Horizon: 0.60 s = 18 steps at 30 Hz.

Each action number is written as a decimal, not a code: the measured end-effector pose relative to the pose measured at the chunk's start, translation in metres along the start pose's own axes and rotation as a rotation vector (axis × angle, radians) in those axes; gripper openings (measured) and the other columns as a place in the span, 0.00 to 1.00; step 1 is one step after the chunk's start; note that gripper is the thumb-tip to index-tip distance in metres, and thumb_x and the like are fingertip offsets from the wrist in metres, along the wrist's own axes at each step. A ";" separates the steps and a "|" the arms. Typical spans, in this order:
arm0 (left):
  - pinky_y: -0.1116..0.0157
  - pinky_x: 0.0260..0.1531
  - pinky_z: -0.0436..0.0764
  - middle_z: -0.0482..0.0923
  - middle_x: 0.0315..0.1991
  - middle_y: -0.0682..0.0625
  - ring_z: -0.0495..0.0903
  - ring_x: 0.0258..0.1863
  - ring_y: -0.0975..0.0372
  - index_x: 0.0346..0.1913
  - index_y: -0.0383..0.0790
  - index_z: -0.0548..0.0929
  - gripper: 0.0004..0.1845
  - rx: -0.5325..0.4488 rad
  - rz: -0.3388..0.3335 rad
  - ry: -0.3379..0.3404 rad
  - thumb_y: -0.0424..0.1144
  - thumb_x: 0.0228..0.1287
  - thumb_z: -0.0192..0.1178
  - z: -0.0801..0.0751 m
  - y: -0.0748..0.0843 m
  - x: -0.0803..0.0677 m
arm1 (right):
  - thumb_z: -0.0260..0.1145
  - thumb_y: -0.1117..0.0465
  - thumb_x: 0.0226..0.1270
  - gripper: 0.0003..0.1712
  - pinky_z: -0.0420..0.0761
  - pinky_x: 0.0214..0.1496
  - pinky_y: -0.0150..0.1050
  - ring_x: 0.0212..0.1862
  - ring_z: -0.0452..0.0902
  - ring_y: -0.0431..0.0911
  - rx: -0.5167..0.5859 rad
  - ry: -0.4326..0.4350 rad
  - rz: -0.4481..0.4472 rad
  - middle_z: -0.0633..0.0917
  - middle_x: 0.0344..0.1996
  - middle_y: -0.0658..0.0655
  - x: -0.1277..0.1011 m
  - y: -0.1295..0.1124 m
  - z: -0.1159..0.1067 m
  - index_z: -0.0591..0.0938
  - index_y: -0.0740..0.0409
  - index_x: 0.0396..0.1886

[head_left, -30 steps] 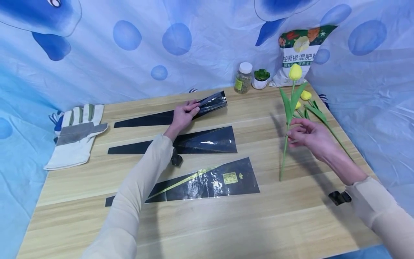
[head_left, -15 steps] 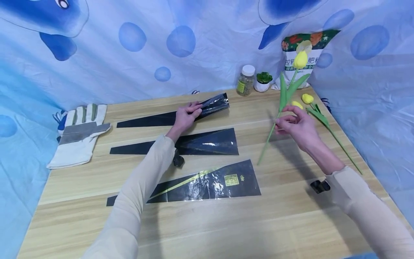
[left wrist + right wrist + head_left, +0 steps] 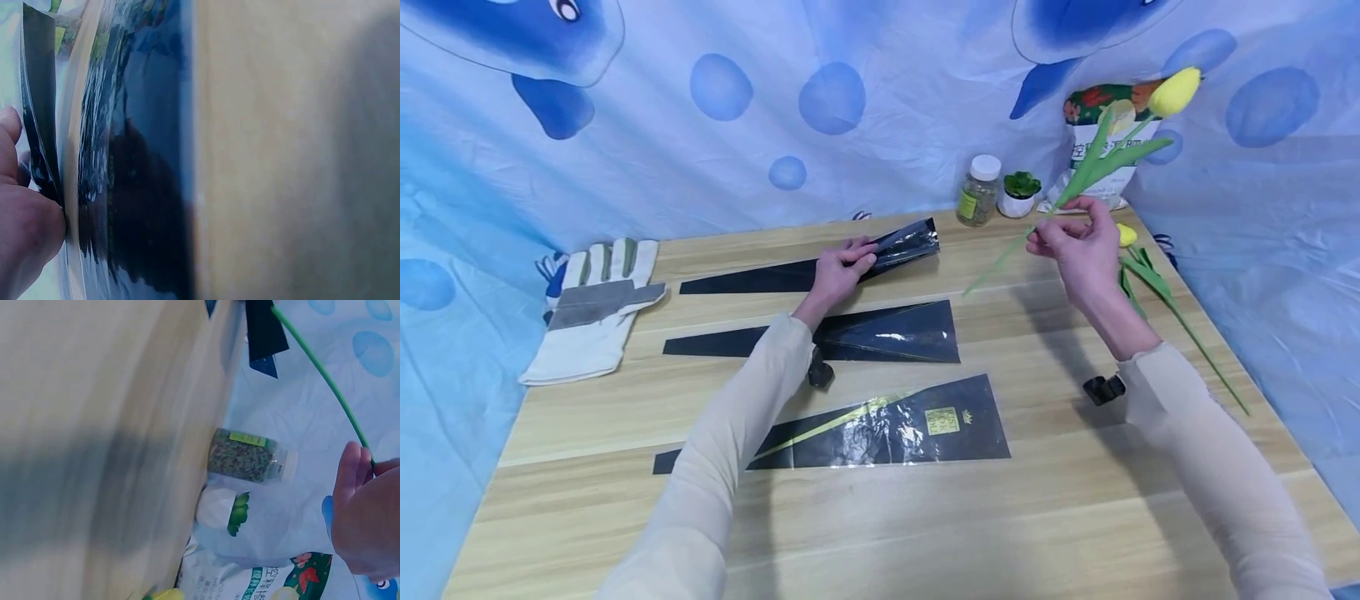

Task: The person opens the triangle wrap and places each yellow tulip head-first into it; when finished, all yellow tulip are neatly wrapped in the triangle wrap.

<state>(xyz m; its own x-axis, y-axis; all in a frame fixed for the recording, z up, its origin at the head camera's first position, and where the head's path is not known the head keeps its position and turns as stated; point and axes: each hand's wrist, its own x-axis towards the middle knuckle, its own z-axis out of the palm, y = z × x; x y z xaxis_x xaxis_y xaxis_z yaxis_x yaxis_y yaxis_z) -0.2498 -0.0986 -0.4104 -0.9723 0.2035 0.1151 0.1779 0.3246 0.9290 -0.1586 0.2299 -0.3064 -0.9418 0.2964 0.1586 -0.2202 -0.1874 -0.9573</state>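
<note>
Table [image 3: 1075, 517]: wood, carries three black sleeves.
Far sleeve [image 3: 790, 271], 12 o'clock: your left hand [image 3: 841, 271] pinches its wide end, fingers clamped on the film.
Tulip [image 3: 1097, 158], 2 o'clock: lifted, tilted; your right hand [image 3: 1075, 246] fingers clamped on its stem.
Jar [image 3: 978, 191], 1 o'clock.

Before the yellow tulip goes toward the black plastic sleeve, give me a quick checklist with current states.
1. Right hand pinches the yellow artificial tulip by its green stem: ok.
2. Tulip lifted off the wooden table, stem end toward the sleeve: ok.
3. Left hand holds the farthest black plastic flower sleeve at its wide end: ok.
4. Sleeve mouth open enough for the stem: cannot tell.
5. Space between stem end and sleeve free of objects: ok.
6. Remaining yellow tulips lie on the table behind the right hand, apart from the sleeve: ok.
</note>
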 end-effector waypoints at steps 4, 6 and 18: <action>0.65 0.71 0.56 0.75 0.65 0.43 0.58 0.74 0.52 0.57 0.36 0.84 0.15 -0.002 0.001 0.003 0.36 0.72 0.62 0.000 -0.001 0.000 | 0.64 0.78 0.63 0.17 0.87 0.37 0.39 0.27 0.86 0.47 0.047 0.069 -0.061 0.85 0.23 0.60 0.011 0.002 0.010 0.68 0.59 0.42; 0.66 0.71 0.56 0.75 0.65 0.44 0.58 0.74 0.53 0.57 0.36 0.84 0.15 0.000 -0.006 0.006 0.36 0.72 0.62 0.000 -0.001 0.000 | 0.64 0.78 0.63 0.18 0.87 0.36 0.38 0.26 0.85 0.47 0.051 0.098 -0.077 0.85 0.23 0.59 0.016 0.003 0.015 0.68 0.58 0.42; 0.66 0.71 0.55 0.75 0.65 0.45 0.59 0.74 0.54 0.56 0.37 0.85 0.14 0.022 -0.011 0.014 0.36 0.72 0.62 0.000 0.001 -0.002 | 0.63 0.79 0.62 0.17 0.86 0.32 0.37 0.26 0.84 0.47 0.118 0.210 -0.123 0.83 0.20 0.59 0.032 0.023 0.034 0.70 0.58 0.40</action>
<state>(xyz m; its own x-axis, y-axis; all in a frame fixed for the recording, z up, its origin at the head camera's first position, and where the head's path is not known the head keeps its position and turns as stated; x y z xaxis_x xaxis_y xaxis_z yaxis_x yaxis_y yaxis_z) -0.2478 -0.0982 -0.4093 -0.9762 0.1871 0.1093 0.1698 0.3469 0.9224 -0.2028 0.2035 -0.3154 -0.8357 0.5089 0.2065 -0.3691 -0.2419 -0.8974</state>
